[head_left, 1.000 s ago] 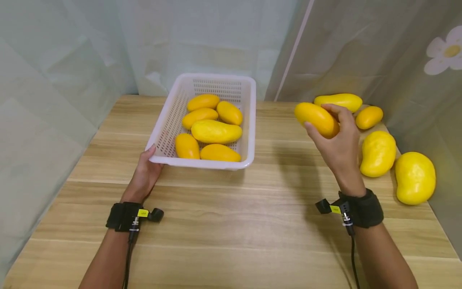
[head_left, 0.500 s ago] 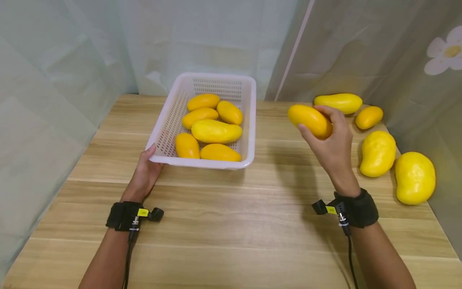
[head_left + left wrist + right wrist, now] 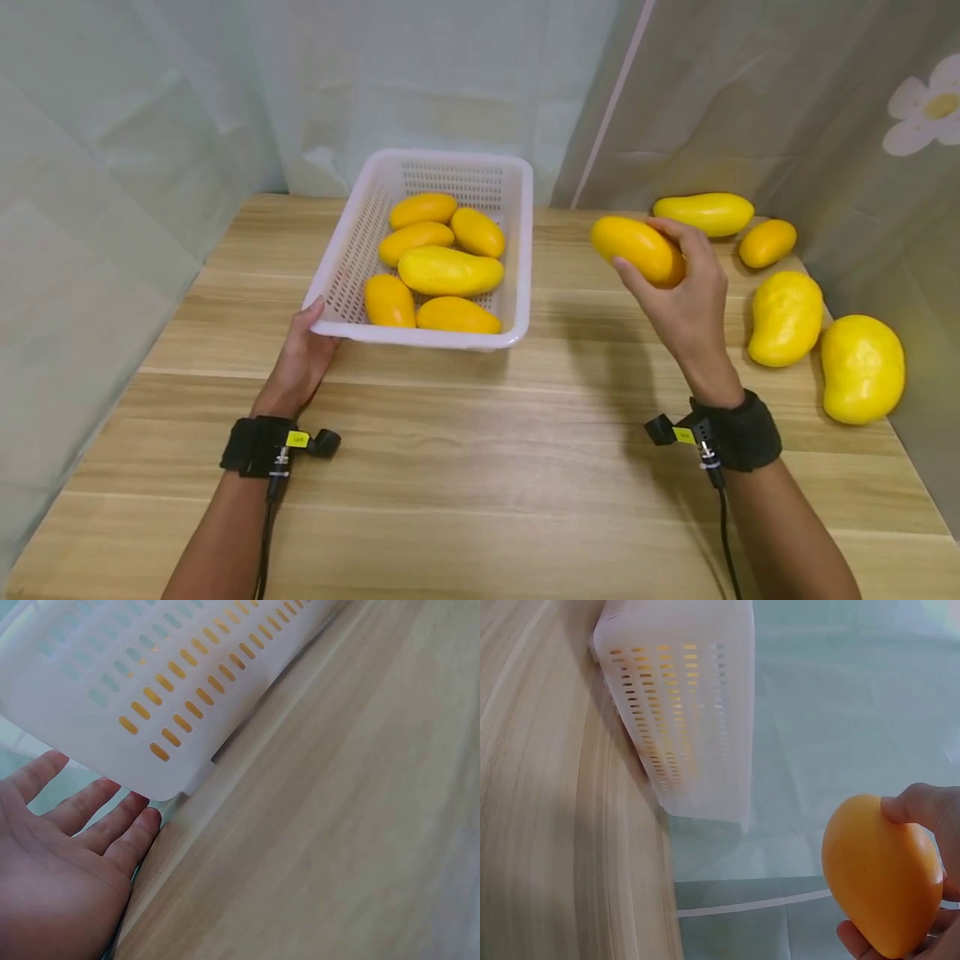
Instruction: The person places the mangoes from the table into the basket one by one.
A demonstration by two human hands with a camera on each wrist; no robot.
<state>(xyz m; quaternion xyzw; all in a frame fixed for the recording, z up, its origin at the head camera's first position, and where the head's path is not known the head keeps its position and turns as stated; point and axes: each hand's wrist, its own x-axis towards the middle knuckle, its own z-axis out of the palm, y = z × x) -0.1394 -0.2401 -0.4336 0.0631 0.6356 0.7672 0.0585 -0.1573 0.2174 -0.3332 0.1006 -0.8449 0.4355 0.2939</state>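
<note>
My right hand (image 3: 688, 308) holds an orange-yellow mango (image 3: 633, 248) above the table, thumb on its near side and fingers on the far side. The right wrist view also shows this mango (image 3: 877, 874) in the grasp, apart from the basket. A white slotted plastic basket (image 3: 418, 336) stands left of it with several mangoes (image 3: 450, 272) inside. At the basket's near left corner, my left hand (image 3: 297, 360) grips the rim, thumb on top. The left wrist view shows its fingers (image 3: 127, 836) reaching to the basket's outer wall (image 3: 90, 742); the thumb is hidden there.
Several loose mangoes lie at the right: a long yellow one (image 3: 705, 214) at the back, a small one (image 3: 767, 243), and two large lumpy ones (image 3: 785, 319) near the wooden table's (image 3: 480, 467) right edge. Pale sheeting (image 3: 450, 75) hangs behind and beside the table.
My right hand has moved a little to the left with the mango in its grasp. The left hand and the basket stay in place.
</note>
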